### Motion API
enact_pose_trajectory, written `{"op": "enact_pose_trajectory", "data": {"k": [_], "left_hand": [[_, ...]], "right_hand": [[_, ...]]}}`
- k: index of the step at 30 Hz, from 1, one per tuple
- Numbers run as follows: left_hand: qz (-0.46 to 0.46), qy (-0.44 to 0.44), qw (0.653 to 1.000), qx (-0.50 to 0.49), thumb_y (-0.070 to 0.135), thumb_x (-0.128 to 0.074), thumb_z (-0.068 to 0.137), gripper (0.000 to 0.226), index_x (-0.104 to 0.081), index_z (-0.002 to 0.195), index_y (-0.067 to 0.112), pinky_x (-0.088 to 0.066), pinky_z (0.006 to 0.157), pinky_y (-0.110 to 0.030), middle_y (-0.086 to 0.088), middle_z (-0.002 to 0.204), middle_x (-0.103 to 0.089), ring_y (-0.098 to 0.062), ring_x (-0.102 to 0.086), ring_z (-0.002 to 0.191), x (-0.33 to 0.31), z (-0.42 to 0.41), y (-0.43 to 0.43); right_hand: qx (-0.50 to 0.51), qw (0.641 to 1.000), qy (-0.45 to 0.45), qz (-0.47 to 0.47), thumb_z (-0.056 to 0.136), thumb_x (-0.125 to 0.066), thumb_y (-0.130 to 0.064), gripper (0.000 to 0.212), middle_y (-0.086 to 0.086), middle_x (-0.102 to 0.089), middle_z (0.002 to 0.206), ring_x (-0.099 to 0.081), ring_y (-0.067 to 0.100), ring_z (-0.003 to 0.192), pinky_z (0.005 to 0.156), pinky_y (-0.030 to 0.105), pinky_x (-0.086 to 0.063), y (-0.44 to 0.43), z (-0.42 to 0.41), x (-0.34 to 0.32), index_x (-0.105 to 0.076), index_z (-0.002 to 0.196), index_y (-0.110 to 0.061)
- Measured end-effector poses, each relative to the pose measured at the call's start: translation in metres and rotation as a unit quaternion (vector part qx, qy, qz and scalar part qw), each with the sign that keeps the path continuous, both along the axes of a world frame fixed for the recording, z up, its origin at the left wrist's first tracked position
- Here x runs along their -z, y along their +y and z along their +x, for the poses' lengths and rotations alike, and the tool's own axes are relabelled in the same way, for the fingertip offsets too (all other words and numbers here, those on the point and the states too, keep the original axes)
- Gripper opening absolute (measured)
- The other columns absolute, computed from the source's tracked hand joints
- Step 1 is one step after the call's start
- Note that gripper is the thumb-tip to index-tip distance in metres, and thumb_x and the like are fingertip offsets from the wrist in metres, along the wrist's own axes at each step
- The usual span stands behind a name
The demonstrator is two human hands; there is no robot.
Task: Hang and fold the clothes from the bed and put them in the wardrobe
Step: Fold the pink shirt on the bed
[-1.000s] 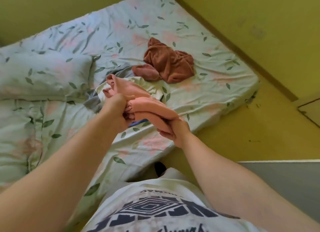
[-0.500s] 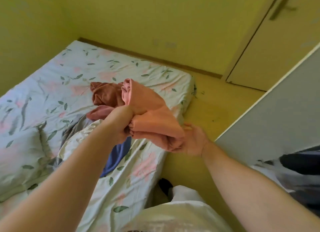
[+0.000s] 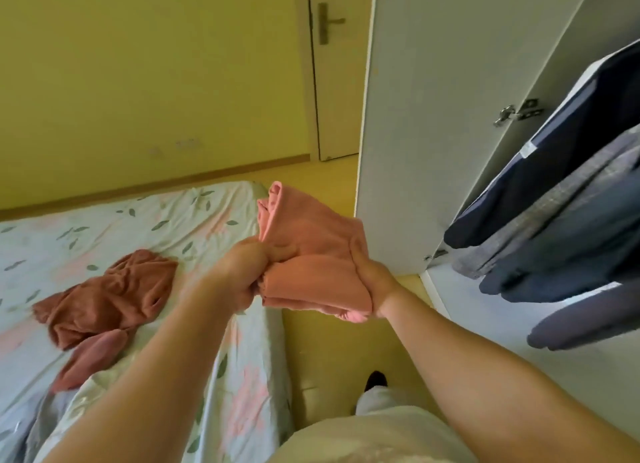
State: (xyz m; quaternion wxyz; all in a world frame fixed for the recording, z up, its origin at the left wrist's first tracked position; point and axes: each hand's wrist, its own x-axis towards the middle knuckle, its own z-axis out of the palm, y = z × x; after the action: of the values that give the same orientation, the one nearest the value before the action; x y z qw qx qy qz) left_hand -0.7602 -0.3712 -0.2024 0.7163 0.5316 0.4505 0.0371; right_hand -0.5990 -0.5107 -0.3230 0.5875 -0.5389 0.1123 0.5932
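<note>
both our hands, left and right, grip the folded pink garment by the wardrobe; a rust garment, perhaps more, remains on the bed.

Yellow walls, yellow floor, and a closed pale door.

A rust-brown garment lies crumpled on the bed.
</note>
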Motion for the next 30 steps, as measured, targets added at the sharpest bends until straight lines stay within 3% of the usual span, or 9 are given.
{"op": "enact_pose_trajectory", "data": {"k": [2,4,7,11,14,17,21,24,30], "left_hand": [[0.009,0.014,1.0,0.026,0.007,-0.075,0.084,0.041,-0.065,0.122,-0.003,-0.052,0.1,-0.059,-0.024,0.115,-0.072,-0.043,-0.067,0.112,0.005,0.029,0.002],[0.018,0.03,0.998,0.055,-0.002,-0.074,0.081,0.041,-0.066,0.121,0.001,-0.053,0.098,-0.058,-0.022,0.113,-0.073,-0.043,-0.067,0.11,0.01,0.061,0.005],[0.03,0.041,0.994,0.095,-0.012,-0.07,0.079,0.046,-0.066,0.122,0.003,-0.052,0.1,-0.057,-0.02,0.118,-0.072,-0.042,-0.065,0.113,0.02,0.113,0.005],[-0.002,0.032,0.995,0.094,0.041,-0.085,0.074,0.057,-0.07,0.116,0.006,-0.056,0.097,-0.049,-0.013,0.108,-0.076,-0.034,-0.071,0.105,0.035,0.187,-0.012],[-0.052,0.043,0.994,0.087,0.067,-0.073,0.079,0.062,-0.074,0.111,0.014,-0.053,0.101,-0.047,-0.011,0.106,-0.077,-0.031,-0.071,0.105,0.047,0.241,-0.029],[-0.005,0.044,0.995,0.092,0.064,-0.07,0.085,0.052,-0.073,0.11,0.018,-0.053,0.1,-0.047,-0.007,0.106,-0.076,-0.029,-0.069,0.103,0.059,0.287,-0.045],[0.149,-0.031,0.981,0.12,0.061,-0.058,0.094,0.039,-0.07,0.104,0.026,-0.053,0.086,-0.036,0.003,0.096,-0.073,-0.021,-0.067,0.094,0.063,0.348,-0.066],[0.237,-0.074,0.956,0.154,0.062,-0.05,0.097,0.041,-0.067,0.091,0.025,-0.046,0.066,-0.029,0.009,0.082,-0.07,-0.015,-0.066,0.083,0.053,0.386,-0.081],[0.274,-0.205,0.904,0.258,0.057,-0.047,0.1,0.035,-0.066,0.091,0.029,-0.049,0.069,-0.034,0.006,0.081,-0.069,-0.015,-0.063,0.077,0.013,0.448,-0.122]], "right_hand": [[0.025,0.992,-0.124,-0.03,0.041,-0.08,-0.088,0.101,0.013,-0.076,0.107,-0.073,0.038,0.098,0.088,0.061,-0.056,-0.009,0.032,-0.004,-0.066,0.115,-0.02],[0.039,0.968,-0.241,-0.066,0.049,-0.068,-0.094,0.094,0.005,-0.077,0.095,-0.074,0.027,0.088,0.078,0.044,-0.061,-0.021,0.061,-0.009,-0.069,0.108,-0.02],[0.079,0.932,-0.336,-0.109,0.064,-0.058,-0.092,0.072,-0.001,-0.073,0.092,-0.07,0.018,0.082,0.065,0.031,-0.053,-0.042,0.104,-0.007,-0.066,0.095,-0.027],[0.114,0.894,-0.406,-0.153,0.073,-0.054,-0.089,0.067,-0.005,-0.069,0.093,-0.066,0.014,0.083,0.068,0.032,-0.05,-0.073,0.151,0.005,-0.063,0.098,-0.027],[0.126,0.873,-0.435,-0.18,0.068,-0.048,-0.095,0.075,-0.009,-0.069,0.089,-0.065,0.009,0.08,0.063,0.028,-0.046,-0.098,0.176,0.004,-0.064,0.099,-0.029],[0.148,0.849,-0.45,-0.232,0.064,-0.034,-0.101,0.083,-0.01,-0.066,0.084,-0.063,0.012,0.078,0.06,0.028,-0.045,-0.123,0.2,-0.006,-0.062,0.096,-0.03],[0.188,0.828,-0.433,-0.303,0.083,-0.024,-0.09,0.089,0.01,-0.066,0.109,-0.063,0.033,0.098,0.09,0.048,-0.052,-0.152,0.231,-0.018,-0.063,0.117,-0.017],[0.244,0.805,-0.429,-0.329,0.091,-0.029,-0.081,0.074,0.009,-0.062,0.104,-0.061,0.03,0.092,0.088,0.043,-0.05,-0.171,0.245,-0.028,-0.064,0.107,-0.017],[0.381,0.742,-0.44,-0.332,0.084,-0.028,-0.087,0.072,-0.001,-0.067,0.096,-0.064,0.021,0.087,0.089,0.048,-0.053,-0.211,0.252,-0.069,-0.063,0.101,-0.026]]}}
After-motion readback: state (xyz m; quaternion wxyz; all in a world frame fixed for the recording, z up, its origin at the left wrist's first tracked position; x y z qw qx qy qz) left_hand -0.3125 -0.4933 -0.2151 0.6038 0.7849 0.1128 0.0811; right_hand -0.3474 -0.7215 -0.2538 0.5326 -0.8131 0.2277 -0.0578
